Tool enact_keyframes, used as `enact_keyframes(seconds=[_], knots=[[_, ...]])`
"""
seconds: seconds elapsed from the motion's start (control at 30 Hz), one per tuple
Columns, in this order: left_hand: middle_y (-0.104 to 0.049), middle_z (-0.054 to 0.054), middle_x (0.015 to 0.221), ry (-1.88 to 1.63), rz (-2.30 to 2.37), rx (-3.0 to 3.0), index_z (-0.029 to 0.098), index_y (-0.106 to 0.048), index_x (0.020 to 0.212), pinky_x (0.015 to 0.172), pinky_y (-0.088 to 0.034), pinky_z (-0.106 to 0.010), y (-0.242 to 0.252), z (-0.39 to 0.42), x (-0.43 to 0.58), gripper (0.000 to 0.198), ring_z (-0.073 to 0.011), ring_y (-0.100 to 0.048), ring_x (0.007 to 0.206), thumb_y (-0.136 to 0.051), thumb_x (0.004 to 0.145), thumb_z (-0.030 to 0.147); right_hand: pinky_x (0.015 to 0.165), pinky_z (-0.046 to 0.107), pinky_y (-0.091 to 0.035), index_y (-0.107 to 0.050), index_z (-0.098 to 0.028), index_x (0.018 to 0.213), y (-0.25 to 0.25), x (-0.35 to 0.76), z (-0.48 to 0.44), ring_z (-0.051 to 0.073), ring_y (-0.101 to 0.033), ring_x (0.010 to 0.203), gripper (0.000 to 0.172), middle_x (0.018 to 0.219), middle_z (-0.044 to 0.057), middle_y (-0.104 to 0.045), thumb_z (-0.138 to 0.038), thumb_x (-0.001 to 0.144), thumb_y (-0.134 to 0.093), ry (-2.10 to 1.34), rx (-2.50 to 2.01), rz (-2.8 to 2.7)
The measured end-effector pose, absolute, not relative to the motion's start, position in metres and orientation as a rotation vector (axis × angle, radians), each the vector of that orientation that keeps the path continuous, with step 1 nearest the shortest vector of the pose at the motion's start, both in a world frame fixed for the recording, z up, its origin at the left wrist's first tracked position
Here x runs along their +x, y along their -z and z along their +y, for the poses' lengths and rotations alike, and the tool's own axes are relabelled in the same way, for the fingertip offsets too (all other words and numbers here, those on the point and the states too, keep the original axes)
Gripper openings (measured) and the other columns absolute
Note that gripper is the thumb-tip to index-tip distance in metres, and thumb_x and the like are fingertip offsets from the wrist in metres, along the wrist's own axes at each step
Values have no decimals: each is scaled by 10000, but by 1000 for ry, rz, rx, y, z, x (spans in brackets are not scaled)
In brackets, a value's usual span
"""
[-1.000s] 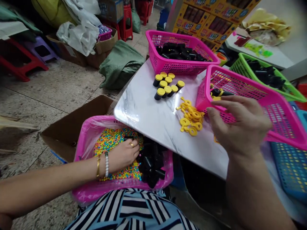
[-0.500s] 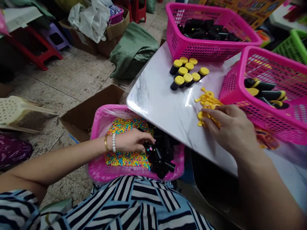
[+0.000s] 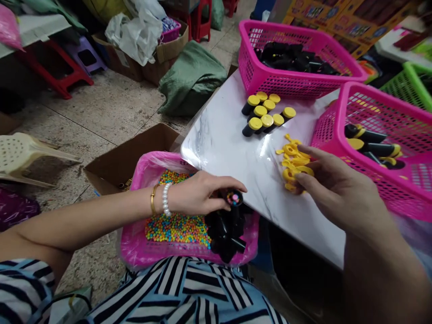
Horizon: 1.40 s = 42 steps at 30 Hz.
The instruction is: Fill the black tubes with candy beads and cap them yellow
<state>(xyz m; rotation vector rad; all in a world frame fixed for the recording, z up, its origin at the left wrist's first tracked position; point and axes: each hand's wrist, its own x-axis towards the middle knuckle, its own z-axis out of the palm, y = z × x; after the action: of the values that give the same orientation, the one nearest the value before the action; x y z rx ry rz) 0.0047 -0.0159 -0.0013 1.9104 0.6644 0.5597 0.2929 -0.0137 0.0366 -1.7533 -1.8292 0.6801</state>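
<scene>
Left-hand fingers (image 3: 232,184) tight around a bead-filled black tube (image 3: 233,198); right-hand fingers (image 3: 317,155) half-open on the yellow caps (image 3: 292,151).

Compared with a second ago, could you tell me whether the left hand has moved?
Yes. Against the pink basket, the left hand has risen off the coloured beads and shifted toward the edge of the marble table, gripping a bead-filled black tube.

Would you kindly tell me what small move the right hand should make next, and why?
Probably pinch one of the yellow caps and bring it to the black tube. The left hand holds that tube upright above the pink basket, its open mouth filled with coloured beads, while the right hand has its fingers at the caps on the marble board.
</scene>
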Motion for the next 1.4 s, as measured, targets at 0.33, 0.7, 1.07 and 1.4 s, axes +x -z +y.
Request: enact_keyframes(seconds=[0.33, 0.7, 1.07, 1.4], knots=[[-712, -43, 988, -671, 962, 2215, 165, -672, 990, 790, -493, -280, -1, 12, 39, 225, -180, -654, 905, -738, 779, 207, 633, 288, -427, -653, -201, 734, -34, 258, -4, 186, -593, 715, 121, 720, 36, -638, -313, 771, -626, -488, -1760, -2390], [-642, -43, 971, -790, 1016, 2143, 191, -702, 1057, 774, -513, -282, 9, 11, 40, 351, -165, -625, 860, -800, 752, 334, 637, 308, -472, -701, -203, 803, -43, 260, 12, 183, -599, 707, 216, 780, 55, -674, -414, 796, -656, -782, -1621, -2060], [-636, -24, 877, -865, 1028, 2139, 195, -731, 1032, 694, -490, -255, 14, 10, 41, 341, -145, -609, 783, -811, 740, 352, 563, 234, -454, -704, -158, 735, -19, 233, 3, 110, -553, 584, 337, 688, 33, -669, -436, 610, -848, -1395, -1521, -1285], [-584, 33, 616, -636, 983, 2008, 198, -746, 935, 542, -367, -211, -9, 12, 38, 193, -95, -525, 576, -707, 813, 342, 563, 245, -505, -662, -170, 741, -28, 223, -3, 133, -600, 585, 359, 658, 32, -665, -492, 665, -801, -1321, -1543, -1408]])
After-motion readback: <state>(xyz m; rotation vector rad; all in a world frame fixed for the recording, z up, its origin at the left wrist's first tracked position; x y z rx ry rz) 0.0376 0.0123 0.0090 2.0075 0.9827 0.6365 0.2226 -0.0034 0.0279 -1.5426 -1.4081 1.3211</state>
